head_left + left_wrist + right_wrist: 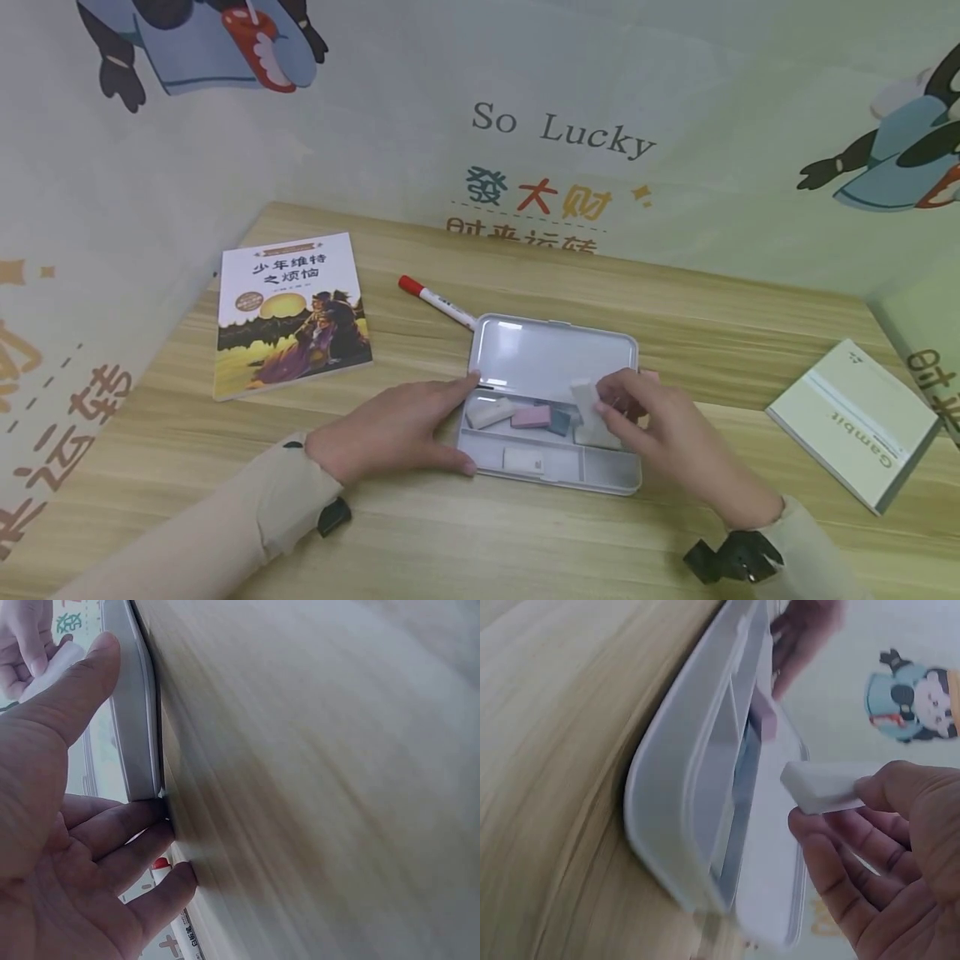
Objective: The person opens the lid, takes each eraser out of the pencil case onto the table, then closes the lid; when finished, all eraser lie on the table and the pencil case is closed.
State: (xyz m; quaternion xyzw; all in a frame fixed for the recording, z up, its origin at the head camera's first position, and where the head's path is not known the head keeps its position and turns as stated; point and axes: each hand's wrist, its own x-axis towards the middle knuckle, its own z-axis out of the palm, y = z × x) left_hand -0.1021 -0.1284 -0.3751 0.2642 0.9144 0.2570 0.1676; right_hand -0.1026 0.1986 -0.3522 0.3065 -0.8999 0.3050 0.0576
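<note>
A white pencil case lies with its lid raised on the wooden table. My left hand holds its left end, thumb near the front corner and fingers along the side. My right hand pinches a white eraser above the case's right part. In the rear compartment are a white eraser, a pink eraser, a blue-grey eraser and another white block, partly covered by the right hand. One more white eraser sits in the front compartment.
A red-capped marker touches or nearly touches the case's back left corner. An illustrated book lies at left, a pale "Gambit" box or book at right. Something pink shows behind the right hand. Printed cloth hangs behind the table.
</note>
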